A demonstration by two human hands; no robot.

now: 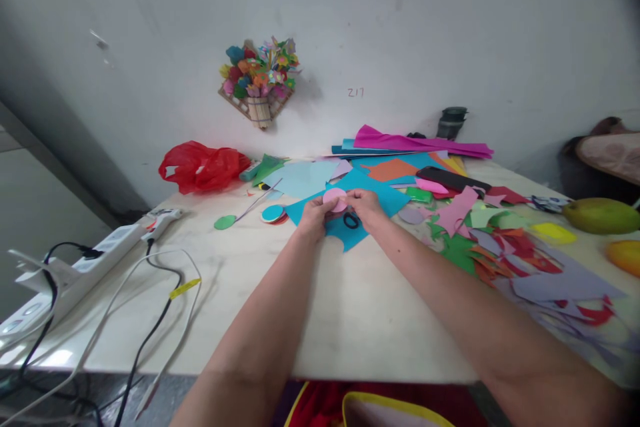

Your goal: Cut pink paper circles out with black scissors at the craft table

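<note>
A round pink paper disc (334,197) is held up just over the table. My left hand (313,219) grips its left and lower edge, thumb on top. On its right edge, the fingers of my right hand (367,207) are pinched together. Beneath the hands lies a sheet of blue paper (393,199) with a cut, curved edge. The dark handle loop of what look like scissors (351,220) rests on that sheet. Left of my hands sits a small stack of paper discs (273,213), blue on top. A green disc (225,221) lies farther left, by a thin stick.
Paper scraps (520,253) cover the right side, near a black phone (453,180) and a green mango-like fruit (600,215). Rolled magenta sheets (420,142) lie at the back. A red plastic bag (203,168) stands back left; a white power strip (75,273) with cables runs along the left edge.
</note>
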